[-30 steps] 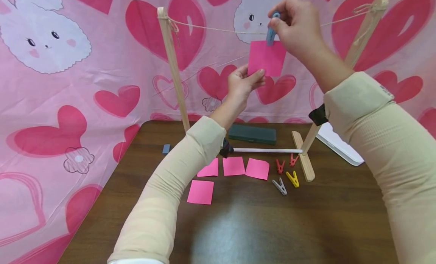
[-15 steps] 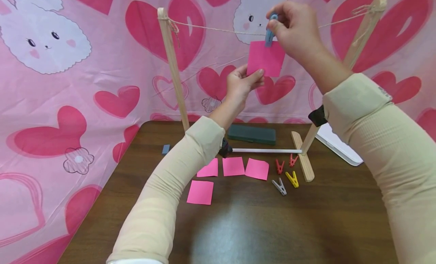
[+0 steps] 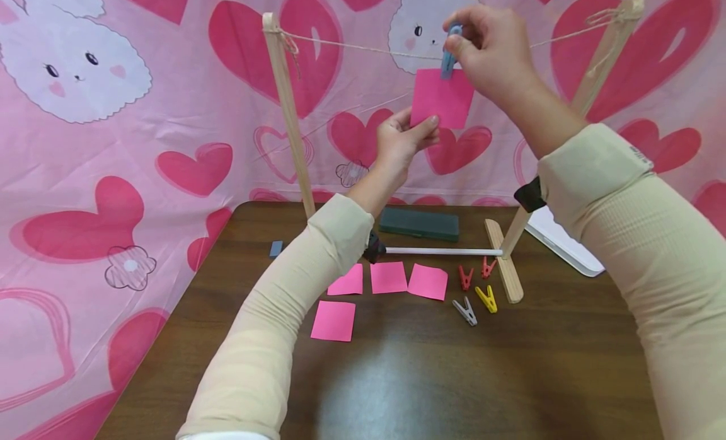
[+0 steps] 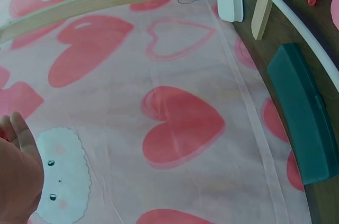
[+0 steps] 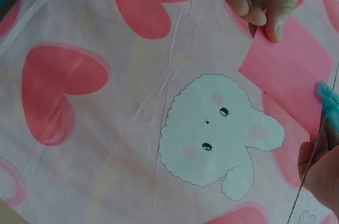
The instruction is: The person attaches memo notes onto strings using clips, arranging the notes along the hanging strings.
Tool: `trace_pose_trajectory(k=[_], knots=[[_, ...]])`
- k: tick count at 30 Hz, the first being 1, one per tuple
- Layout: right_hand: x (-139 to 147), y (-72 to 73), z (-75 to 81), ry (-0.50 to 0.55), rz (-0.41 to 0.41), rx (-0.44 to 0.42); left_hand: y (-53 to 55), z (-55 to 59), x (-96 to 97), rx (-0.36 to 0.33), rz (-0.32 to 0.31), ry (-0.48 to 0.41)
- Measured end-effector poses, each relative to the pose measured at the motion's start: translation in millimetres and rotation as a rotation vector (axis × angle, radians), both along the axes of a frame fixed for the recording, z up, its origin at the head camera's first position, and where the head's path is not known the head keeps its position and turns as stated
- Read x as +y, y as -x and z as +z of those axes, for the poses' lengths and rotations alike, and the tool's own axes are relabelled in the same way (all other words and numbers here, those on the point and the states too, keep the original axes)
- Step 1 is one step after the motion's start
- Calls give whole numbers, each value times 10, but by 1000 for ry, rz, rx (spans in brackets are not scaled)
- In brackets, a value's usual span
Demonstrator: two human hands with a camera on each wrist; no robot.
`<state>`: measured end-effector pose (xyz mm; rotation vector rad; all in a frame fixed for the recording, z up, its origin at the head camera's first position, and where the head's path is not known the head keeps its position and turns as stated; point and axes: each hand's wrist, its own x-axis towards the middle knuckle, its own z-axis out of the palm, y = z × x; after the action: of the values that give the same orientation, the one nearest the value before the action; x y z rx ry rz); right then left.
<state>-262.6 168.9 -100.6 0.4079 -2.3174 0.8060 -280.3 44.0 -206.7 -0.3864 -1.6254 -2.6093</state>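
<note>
A square pink sticky note [image 3: 442, 99] is held up at the string [image 3: 363, 48] tied between two wooden posts. My left hand [image 3: 399, 140] pinches its lower left corner between thumb and fingers. At the note's top edge, my right hand [image 3: 493, 46] pinches a blue clothespin [image 3: 448, 65], whose lower end overlaps the note. The right wrist view shows the same note [image 5: 288, 73] with the clothespin [image 5: 329, 99] at its edge, close to the string. In the left wrist view only part of the left hand [image 4: 21, 171] appears, at the left edge.
On the wooden table [image 3: 431, 377] lie several pink notes [image 3: 333, 321], red clothespins [image 3: 466, 277], a yellow clothespin [image 3: 487, 299] and a grey one [image 3: 466, 311]. A dark green case [image 3: 420, 224] lies behind the stand's white crossbar [image 3: 442, 251]. A white object [image 3: 567, 241] lies right, a small blue piece [image 3: 276, 248] left.
Both hands, the note and the blue clothespin have shifted very slightly down and left. The grips look the same, and the things on the table have stayed put.
</note>
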Motion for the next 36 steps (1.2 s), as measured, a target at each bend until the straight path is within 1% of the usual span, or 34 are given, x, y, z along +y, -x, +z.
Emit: trace_pose_trajectory(k=[10, 15, 20, 23, 28, 32, 36], knots=[[4, -11, -22, -13, 14, 24, 13, -12, -13, 0, -2, -5], [7, -13, -14, -2, 9, 0, 16, -13, -13, 1, -4, -3], [18, -15, -8, 15, 21, -18, 9, -9, -12, 8, -9, -4], [22, -22, -12, 8, 20, -25, 6, -3, -13, 6, -7, -6], [27, -41, -15, -4, 9, -65, 14, 1, -10, -5, -4, -27], [46, -62, -20, 9, 17, -94, 19, -7, -11, -8, -6, -25], [68, -80, -34, 28, 21, -83, 18, -30, -17, -14, -4, -13]])
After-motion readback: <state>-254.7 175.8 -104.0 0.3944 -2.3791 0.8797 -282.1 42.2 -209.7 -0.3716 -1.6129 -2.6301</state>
